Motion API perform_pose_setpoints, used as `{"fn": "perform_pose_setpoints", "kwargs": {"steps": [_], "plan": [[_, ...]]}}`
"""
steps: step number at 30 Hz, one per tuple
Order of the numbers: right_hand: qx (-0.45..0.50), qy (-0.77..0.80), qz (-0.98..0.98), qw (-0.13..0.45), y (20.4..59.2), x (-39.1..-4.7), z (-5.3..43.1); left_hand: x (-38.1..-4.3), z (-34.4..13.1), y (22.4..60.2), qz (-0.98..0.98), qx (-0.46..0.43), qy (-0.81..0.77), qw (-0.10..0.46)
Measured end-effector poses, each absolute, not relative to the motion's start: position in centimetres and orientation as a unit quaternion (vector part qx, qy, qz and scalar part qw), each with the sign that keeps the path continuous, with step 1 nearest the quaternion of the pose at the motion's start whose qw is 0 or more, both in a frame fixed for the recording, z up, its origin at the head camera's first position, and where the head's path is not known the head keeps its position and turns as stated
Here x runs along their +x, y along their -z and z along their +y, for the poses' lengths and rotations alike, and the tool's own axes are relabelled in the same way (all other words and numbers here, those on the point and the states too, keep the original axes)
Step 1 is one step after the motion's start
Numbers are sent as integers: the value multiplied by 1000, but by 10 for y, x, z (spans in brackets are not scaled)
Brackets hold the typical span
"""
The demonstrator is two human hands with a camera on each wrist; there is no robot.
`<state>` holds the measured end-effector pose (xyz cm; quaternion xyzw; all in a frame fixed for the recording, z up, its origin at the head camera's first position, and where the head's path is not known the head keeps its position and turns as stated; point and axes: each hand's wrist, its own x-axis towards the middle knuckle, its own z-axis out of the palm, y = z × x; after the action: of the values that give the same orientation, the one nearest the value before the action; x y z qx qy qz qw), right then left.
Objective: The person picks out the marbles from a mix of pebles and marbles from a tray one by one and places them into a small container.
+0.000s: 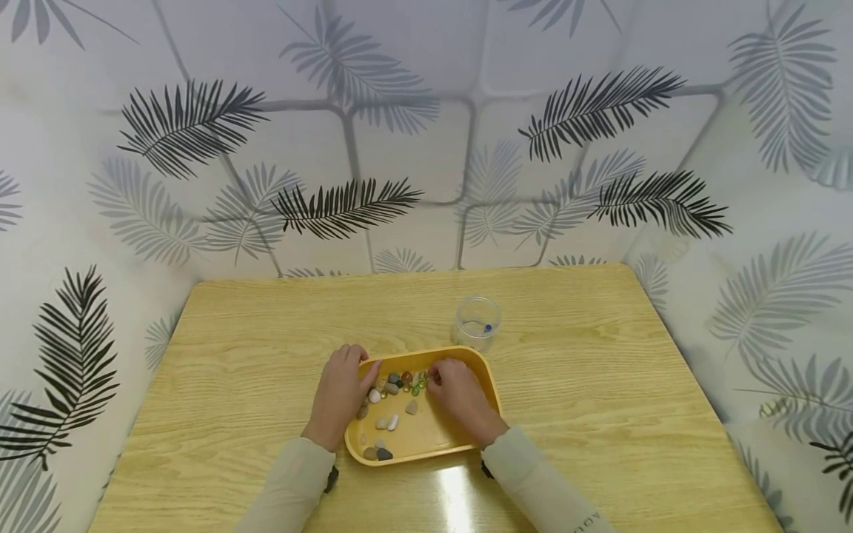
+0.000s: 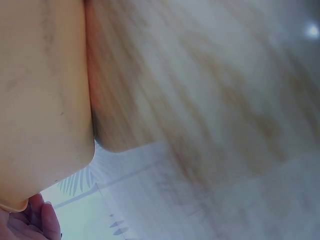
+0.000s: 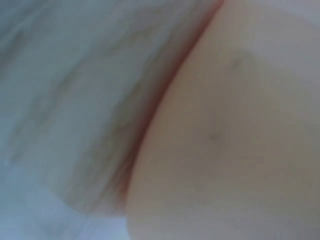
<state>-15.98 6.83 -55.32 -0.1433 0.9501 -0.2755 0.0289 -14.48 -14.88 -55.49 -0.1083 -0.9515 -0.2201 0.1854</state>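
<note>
Inside the yellow tray [image 1: 426, 429], toward its far side, small green beads [image 1: 416, 388] lie loosely grouped beside an amber bead [image 1: 406, 377] and a huddle of grey stones [image 1: 393, 377]. A tan stone [image 1: 411, 407] sits alone near the middle, a white stone [image 1: 393, 422] touches or nearly touches a paler one, and a dark stone [image 1: 384, 454] rests with a few others in the near left corner.

The right hand [image 1: 460, 389] reaches into the tray just right of the green beads, its fingers bent downward; whether its grip pinches a bead I cannot tell, since the fingertips are hidden and the right wrist view is blurred. The left hand [image 1: 340, 392] grasps the tray by its far left corner, thumb over the rim and fingers outside.

Just beyond the tray's far right edge stands a clear cup [image 1: 468, 333], upright, with a blue bead [image 1: 489, 328] visible in it. Judging by that, the work looks barely begun: one piece seems set apart, while the green and amber beads and the stones are left in the tray.

Under everything is the wood-grained surface [image 1: 573, 348], backed by a leaf-print wall [image 1: 413, 170].
</note>
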Motion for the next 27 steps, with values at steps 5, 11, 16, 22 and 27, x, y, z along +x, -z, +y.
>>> {"fn": "perform_pose_setpoints", "kwargs": {"steps": [5, 11, 16, 22, 27], "plan": [[-144, 283, 948, 21, 550, -158, 69, -145, -149, 555, -950, -109, 220, 194], [-145, 289, 946, 8, 546, -155, 69, -144, -148, 554, -950, -108, 225, 189], [-140, 308, 941, 4, 542, -152, 71, -144, -149, 554, -952, -108, 217, 186], [-153, 321, 934, -36, 535, -154, 78, -144, -148, 552, -953, -114, 211, 184], [-151, 353, 922, -49, 526, -158, 87, -145, -148, 551, -958, -118, 188, 182]]}}
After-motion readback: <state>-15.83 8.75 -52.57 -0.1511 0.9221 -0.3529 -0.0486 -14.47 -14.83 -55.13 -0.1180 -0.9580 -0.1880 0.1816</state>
